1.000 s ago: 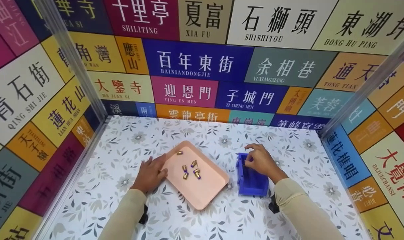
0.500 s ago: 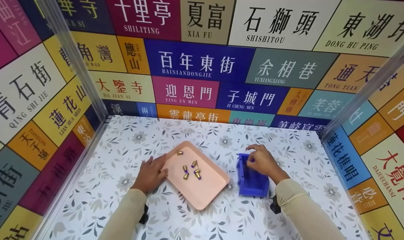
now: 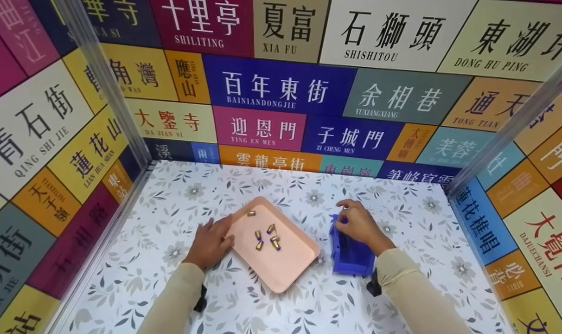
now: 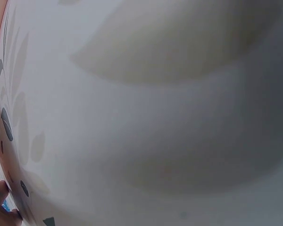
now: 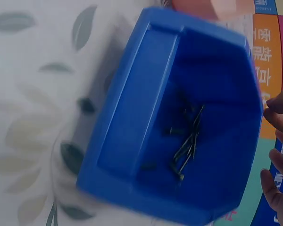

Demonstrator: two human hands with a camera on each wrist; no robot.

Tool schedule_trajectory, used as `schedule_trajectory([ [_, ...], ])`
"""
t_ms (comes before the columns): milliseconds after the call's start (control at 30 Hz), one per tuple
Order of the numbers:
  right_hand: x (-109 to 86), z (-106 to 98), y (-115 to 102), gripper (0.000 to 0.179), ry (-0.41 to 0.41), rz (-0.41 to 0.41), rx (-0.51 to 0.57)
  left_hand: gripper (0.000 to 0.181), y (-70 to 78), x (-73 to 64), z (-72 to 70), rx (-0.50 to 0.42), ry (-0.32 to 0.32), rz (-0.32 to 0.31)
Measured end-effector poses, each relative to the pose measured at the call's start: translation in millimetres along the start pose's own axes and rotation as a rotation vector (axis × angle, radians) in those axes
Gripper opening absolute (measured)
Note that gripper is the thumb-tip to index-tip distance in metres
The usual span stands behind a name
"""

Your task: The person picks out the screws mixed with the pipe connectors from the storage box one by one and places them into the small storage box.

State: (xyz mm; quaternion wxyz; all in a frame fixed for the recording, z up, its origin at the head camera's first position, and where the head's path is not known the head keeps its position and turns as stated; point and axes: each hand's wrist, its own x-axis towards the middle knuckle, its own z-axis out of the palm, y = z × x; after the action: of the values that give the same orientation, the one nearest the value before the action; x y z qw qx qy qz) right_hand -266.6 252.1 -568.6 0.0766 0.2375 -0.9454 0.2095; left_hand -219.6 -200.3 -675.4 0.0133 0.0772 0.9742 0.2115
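Note:
My left hand [image 3: 210, 243] rests against the left edge of the pink tray [image 3: 285, 264], fingers relaxed on its rim. Several short gold-coloured cylinders [image 3: 275, 242], some with blue ends, lie in the tray; one [image 3: 251, 213] sits alone near its far corner. My right hand [image 3: 357, 222] is over the far end of the blue bin [image 3: 353, 266], thumb and index fingertips close together. In the right wrist view these fingers [image 5: 278, 110] are beside the bin's rim; whether anything small is between them is hidden. Several thin dark screws [image 5: 191, 141] lie in the bin.
The white table [image 3: 169, 287] has a leaf and flower print. Walls covered in coloured sign panels [image 3: 276, 83] stand at the back and both sides, with clear strips [image 3: 105, 83] at the corners. The left wrist view shows mostly blurred tabletop.
My right hand has moved slightly up and left, its fingertips rising toward the bin's far left rim. The left hand, tray and gold pieces stay in place.

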Motion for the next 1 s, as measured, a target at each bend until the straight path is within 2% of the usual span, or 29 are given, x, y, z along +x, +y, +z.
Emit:
schedule_trajectory([
  [133,12.0,14.8,-21.3,0.008,0.038,-0.011,0.074,0.066,0.7,-0.6,0.1,0.006,-0.023,-0.021],
  [267,22.8,33.3,-43.8,0.014,0.068,-0.019,0.156,0.067,3.0,-1.4,-0.4,-0.003,-0.035,-0.037],
  [333,27.9,44.2,-53.0,0.016,0.093,-0.027,0.164,0.067,3.9,-1.5,-0.4,-0.004,-0.037,-0.044],
  [467,37.3,66.4,-67.5,0.016,0.156,-0.014,0.111,0.067,5.0,-1.3,-0.3,-0.015,-0.043,-0.056],
  [567,44.8,80.9,-77.3,0.018,0.187,0.028,0.078,0.067,4.8,-0.9,-0.9,-0.018,-0.042,-0.055],
  [700,54.7,97.5,-90.7,0.019,0.174,0.123,0.065,0.067,3.3,-0.9,-1.8,-0.015,-0.031,-0.046],
  [867,61.0,115.1,-103.2,0.02,0.085,0.279,0.041,0.066,1.2,-1.0,-1.8,-0.012,0.002,-0.014],
  [1000,62.3,126.3,-109.5,0.027,0.028,0.362,0.046,0.065,0.4,-0.2,-0.9,-0.006,0.0,-0.016],
])
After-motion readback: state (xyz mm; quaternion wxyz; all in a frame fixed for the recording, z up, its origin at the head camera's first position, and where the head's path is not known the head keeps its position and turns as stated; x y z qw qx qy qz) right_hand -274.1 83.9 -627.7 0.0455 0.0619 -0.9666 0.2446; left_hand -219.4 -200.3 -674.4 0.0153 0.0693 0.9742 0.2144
